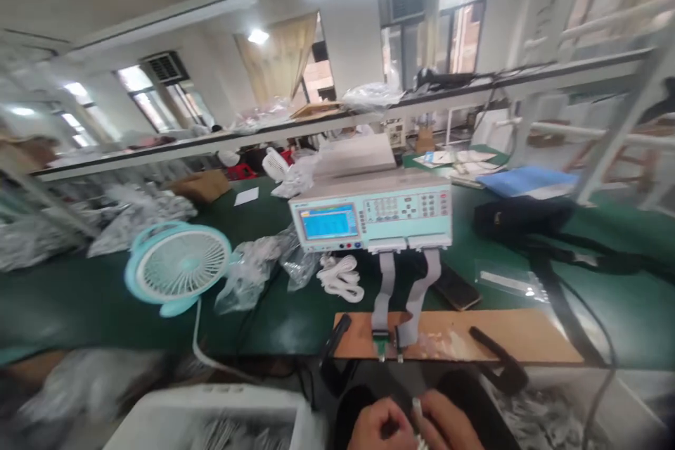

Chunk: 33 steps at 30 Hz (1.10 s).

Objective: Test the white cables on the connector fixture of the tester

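Note:
At the bottom edge, my left hand (384,425) and my right hand (449,423) are close together above my lap. A small white piece, apparently the end of a white cable (417,408), sticks up at the fingers of my right hand, which are closed on it. My left fingers are curled in a pinch; what they hold is hidden. Just beyond, two flat grey ribbon cables (384,295) run from a bench tester (374,214) with a lit screen down to small connectors (380,343) at the front of a brown board (443,337).
Black clamps (335,351) grip the board's front edge. A coiled white cable (340,278) and a dark phone (458,287) lie by the tester. Left are a light-blue fan (182,264) and plastic bags (247,274). A white bin (211,401) with grey-white items stands lower left.

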Motion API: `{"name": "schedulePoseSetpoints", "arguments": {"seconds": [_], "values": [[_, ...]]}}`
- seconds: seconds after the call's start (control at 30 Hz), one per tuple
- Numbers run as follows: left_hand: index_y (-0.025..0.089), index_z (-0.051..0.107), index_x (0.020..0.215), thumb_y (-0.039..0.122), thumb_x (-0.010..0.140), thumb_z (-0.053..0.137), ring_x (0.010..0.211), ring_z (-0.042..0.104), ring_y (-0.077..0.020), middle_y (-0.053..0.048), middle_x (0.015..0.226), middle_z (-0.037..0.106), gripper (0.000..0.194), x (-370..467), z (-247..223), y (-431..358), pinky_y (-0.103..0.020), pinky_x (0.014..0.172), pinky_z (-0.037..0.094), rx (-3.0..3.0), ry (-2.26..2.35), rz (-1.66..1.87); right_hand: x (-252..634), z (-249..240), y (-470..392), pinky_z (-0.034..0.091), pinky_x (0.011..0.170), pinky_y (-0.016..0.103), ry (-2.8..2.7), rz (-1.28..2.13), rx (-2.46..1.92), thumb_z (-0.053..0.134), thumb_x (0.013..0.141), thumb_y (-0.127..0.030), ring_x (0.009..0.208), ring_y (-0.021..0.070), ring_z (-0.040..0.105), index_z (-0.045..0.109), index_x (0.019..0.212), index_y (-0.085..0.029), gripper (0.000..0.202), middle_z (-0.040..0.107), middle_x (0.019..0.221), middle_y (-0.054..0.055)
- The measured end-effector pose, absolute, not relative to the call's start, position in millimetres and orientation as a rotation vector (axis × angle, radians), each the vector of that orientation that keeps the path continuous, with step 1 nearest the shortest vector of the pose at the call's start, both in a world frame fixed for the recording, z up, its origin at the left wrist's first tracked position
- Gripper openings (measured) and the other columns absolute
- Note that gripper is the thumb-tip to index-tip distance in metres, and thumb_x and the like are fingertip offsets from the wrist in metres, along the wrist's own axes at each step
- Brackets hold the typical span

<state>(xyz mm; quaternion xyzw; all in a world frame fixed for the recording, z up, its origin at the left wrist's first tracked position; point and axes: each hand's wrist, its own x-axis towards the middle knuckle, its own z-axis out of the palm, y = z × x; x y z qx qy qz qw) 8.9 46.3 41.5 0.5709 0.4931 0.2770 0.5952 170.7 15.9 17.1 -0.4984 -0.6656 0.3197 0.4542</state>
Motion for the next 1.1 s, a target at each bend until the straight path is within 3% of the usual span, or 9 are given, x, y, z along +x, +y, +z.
{"name": "schedulePoseSetpoints", "arguments": {"seconds": [0.13,0.37,0.57,0.7,0.9,1.0,1.1], "values": [[0.014,0.055,0.064,0.028,0.070,0.062,0.057,0.041,-0.0083,0.004,0.059,0.047,0.017,8.2,38.0,42.1,-0.019,0.054,0.034,1.163,1.107,0.777,169.9,21.8,25.4,0.042,0.058,0.023,-1.494,1.014,-1.283,0.046,0.088,-0.043,0.063,0.0159,0.052,0.060,0.075,-0.019,0.031,0.057,0.068,0.001],[0.014,0.057,0.080,0.036,0.076,0.059,0.050,0.045,-0.0085,0.002,0.062,0.050,0.022,12.1,29.8,49.0,-0.018,0.041,0.039,0.819,0.988,0.836,158.7,9.5,45.9,0.038,0.054,0.023,-1.308,1.141,-1.346,0.052,0.084,-0.046,0.058,0.0148,0.047,0.060,0.068,-0.017,0.034,0.053,0.061,0.000],[0.012,0.061,0.082,0.026,0.069,0.065,0.054,0.055,-0.0126,-0.004,0.067,0.059,0.019,0.8,23.8,53.7,-0.022,0.043,0.048,0.466,0.719,0.828,157.7,16.2,56.1,0.039,0.054,0.025,-1.210,1.179,-1.347,0.057,0.077,-0.049,0.058,0.0163,0.049,0.065,0.072,-0.017,0.034,0.057,0.062,0.001],[0.012,0.065,0.087,0.017,0.056,0.072,0.057,0.059,-0.0138,-0.007,0.074,0.065,0.032,-4.0,15.1,50.2,-0.022,0.048,0.048,0.454,0.643,0.814,158.0,15.1,55.7,0.038,0.053,0.025,-1.183,1.201,-1.322,0.060,0.073,-0.052,0.056,0.0162,0.048,0.064,0.064,-0.016,0.038,0.055,0.059,0.001],[0.013,0.060,0.065,0.033,0.054,0.080,0.045,0.051,-0.0093,0.001,0.052,0.056,0.030,6.4,-2.5,70.9,-0.020,0.046,0.039,0.733,0.919,0.889,155.4,-2.7,63.8,0.038,0.050,0.023,-1.013,1.406,-1.195,0.069,0.065,-0.049,0.051,0.0141,0.047,0.065,0.063,-0.015,0.034,0.055,0.055,0.000],[0.016,0.055,0.066,0.045,0.065,0.067,0.040,0.047,-0.0110,0.003,0.046,0.050,0.032,9.7,6.1,74.4,-0.021,0.039,0.033,0.873,1.064,0.883,149.8,0.0,66.7,0.037,0.045,0.024,-0.865,1.516,-1.153,0.071,0.061,-0.049,0.044,0.0135,0.046,0.064,0.060,-0.015,0.035,0.055,0.050,0.001],[0.017,0.054,0.068,0.045,0.076,0.054,0.043,0.044,-0.0107,0.004,0.051,0.047,0.029,6.4,26.2,69.2,-0.021,0.040,0.032,1.066,1.160,0.861,145.2,13.9,63.4,0.038,0.046,0.025,-0.739,1.499,-1.223,0.075,0.054,-0.047,0.045,0.0151,0.049,0.062,0.055,-0.015,0.035,0.056,0.048,0.002]]}}
